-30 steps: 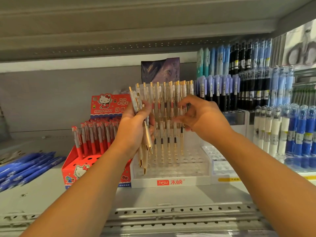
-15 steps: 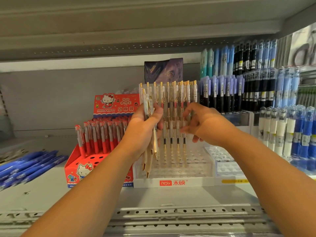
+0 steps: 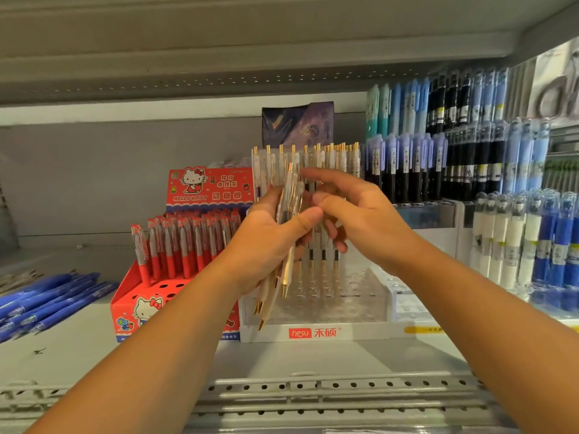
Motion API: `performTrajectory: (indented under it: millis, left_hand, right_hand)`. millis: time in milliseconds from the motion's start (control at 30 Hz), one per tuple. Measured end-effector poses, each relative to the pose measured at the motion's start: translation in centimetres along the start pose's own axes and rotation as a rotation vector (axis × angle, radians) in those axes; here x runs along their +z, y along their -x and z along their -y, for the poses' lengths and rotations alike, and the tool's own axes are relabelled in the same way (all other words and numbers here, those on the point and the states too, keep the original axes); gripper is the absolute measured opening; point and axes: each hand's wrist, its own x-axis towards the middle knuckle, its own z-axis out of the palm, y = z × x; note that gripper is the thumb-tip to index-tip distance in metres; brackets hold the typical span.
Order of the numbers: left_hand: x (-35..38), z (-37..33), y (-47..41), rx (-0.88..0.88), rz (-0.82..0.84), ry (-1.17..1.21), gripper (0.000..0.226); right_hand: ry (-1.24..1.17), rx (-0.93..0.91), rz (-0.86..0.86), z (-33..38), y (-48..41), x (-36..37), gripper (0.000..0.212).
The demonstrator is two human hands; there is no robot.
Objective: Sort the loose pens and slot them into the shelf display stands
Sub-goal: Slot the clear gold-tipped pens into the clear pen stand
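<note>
Bundle of gold-tipped pens (image 3: 287, 270) gripped in your left hand (image 3: 266, 245), before the clear stand (image 3: 360, 308). Your right hand (image 3: 366, 220) curls at the bundle; pinching one maybe, can't tell.

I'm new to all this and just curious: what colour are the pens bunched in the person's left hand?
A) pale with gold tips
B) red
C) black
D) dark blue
A: the left hand grips a bundle of pens with pale bodies and gold tips pointing down.
</note>
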Motion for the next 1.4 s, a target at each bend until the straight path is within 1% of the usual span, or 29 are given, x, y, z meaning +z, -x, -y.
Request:
performTrajectory:
  millis: [33,100,200,267,300,400,500,567,600,667,767,867,967,1200,1300,1400]
  left_hand:
    - [0.0,-0.1,0.1,0.011,0.012,-0.015,0.038]
    - [0.1,-0.3,0.1,0.009,0.024,-0.054,0.044]
    - [0.1,-0.3,0.2,-0.042,0.037,-0.08,0.066]
    - [0.0,-0.4,0.3,-0.035,0.043,-0.119,0.08]
    - [0.0,-0.5,0.4,-0.025,0.032,-0.135,0.078]
    - [0.1,-0.7,0.5,-0.048,-0.034,-0.125,0.061]
    - [0.2,-0.6,0.5,-0.111,-0.028,0.051,0.043]
    - [0.1,-0.7,0.4,-0.1,-0.019,0.167,0.027]
    - [0.0,-0.7,0.3,-0.086,-0.016,0.212,0.023]
    - [-0.2,-0.7,0.3,-0.059,-0.006,0.279,0.028]
    - [-0.4,-0.8,0.3,-0.037,0.009,0.347,0.038]
    - [-0.3,-0.9,0.2,-0.038,-0.032,0.29,0.034]
    - [0.1,-1.0,0.1,-0.06,-0.065,0.244,0.035]
    - [0.3,-1.1,0.0,-0.079,-0.092,0.328,0.029]
    - [0.5,-1.2,0.1,-0.108,-0.092,0.332,0.029]
    - [0.5,-1.1,0.1,-0.108,-0.079,0.336,0.031]
  right_hand:
    - [-0.008,0.027,-0.002,0.0,0.0,-0.1,0.035]
    - [0.009,0.051,-0.004,0.1,0.0,-0.1,0.036]
    - [0.013,0.065,-0.037,0.1,-0.1,-0.2,0.036]
    - [-0.074,0.091,-0.059,0.1,-0.2,-0.5,0.033]
    - [-0.135,0.105,-0.059,0.1,-0.3,-0.6,0.033]
    - [-0.292,0.127,-0.065,0.0,-0.4,-0.6,0.033]
    - [-0.389,0.153,-0.126,0.1,-0.5,-0.5,0.034]
    - [-0.4,0.177,-0.185,0.3,-0.6,-0.8,0.034]
    - [-0.392,0.189,-0.219,0.5,-0.6,-0.9,0.035]
    - [-0.303,0.181,-0.296,0.7,-0.6,-1.2,0.038]
    - [-0.031,0.082,-0.381,0.9,-0.4,-1.3,0.039]
    - [0.118,0.025,-0.429,0.7,-0.2,-1.4,0.036]
    - [0.205,0.012,-0.457,0.2,-0.3,-1.5,0.035]
    - [0.336,0.039,-0.397,-0.9,-0.5,-1.7,0.041]
    - [0.412,0.133,-0.336,-1.2,-0.8,-1.8,0.037]
    - [0.605,0.246,-0.262,-1.3,-0.8,-1.9,0.029]
